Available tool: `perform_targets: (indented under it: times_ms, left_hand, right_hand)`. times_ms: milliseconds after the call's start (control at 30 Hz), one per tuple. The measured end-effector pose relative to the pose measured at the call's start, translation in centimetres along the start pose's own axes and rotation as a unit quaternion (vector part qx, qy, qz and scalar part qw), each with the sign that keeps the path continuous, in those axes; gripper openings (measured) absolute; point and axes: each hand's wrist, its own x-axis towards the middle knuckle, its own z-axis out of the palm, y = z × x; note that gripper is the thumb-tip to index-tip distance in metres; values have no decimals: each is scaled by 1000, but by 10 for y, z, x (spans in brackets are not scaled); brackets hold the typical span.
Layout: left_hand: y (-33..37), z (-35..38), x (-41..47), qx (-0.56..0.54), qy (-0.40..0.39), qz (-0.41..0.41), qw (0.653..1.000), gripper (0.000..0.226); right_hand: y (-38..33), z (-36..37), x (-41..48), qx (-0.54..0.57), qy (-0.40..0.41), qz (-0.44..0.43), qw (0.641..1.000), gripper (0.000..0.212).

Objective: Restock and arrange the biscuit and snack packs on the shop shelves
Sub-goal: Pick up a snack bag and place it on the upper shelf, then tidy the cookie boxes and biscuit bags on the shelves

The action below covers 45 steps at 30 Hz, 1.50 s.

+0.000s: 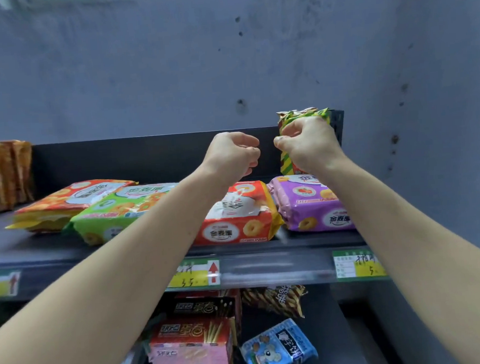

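Observation:
My right hand (pixel 307 143) grips an upright snack pack (pixel 302 115) with green and yellow stripes at the back right of the top shelf (pixel 39 247). Most of that pack is hidden behind my hand. My left hand (pixel 231 154) hovers just left of it with fingers curled and nothing in it. Below my arms, biscuit packs lie flat in a row on the shelf: an orange-red one (pixel 64 202), a green one (pixel 113 213), a red one (pixel 241 213) and a purple one (pixel 308 202).
Brown-orange packs (pixel 2 175) stand at the shelf's far left. Price tags (pixel 194 273) line the shelf's front rail. On the lower shelf are stick-biscuit boxes (pixel 192 333), a blue pack (pixel 279 349) and a striped bag (pixel 275 298). A grey wall rises behind.

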Motion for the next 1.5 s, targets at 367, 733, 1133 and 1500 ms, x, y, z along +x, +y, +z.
perform_targets:
  times_ms: [367,733,1133,1500]
  left_hand:
    - [-18,-120,-85,1,10,17,1000,19]
    - [-65,-253,-192,1,-14,-56,998,14]
    - [-173,-308,-269,-22,54,-223,973,16]
    - [-242,-274,-265,-28,76,-337,938,14]
  right_hand:
    - [-107,52,-90,37,-55,-57,996,32]
    - [-175,134,-205,90,-209,-42,973,12]
    - [-162,228,-279,18,-362,-2,932,30]
    - [-105,271,-291,-8,-434,73,898,34]
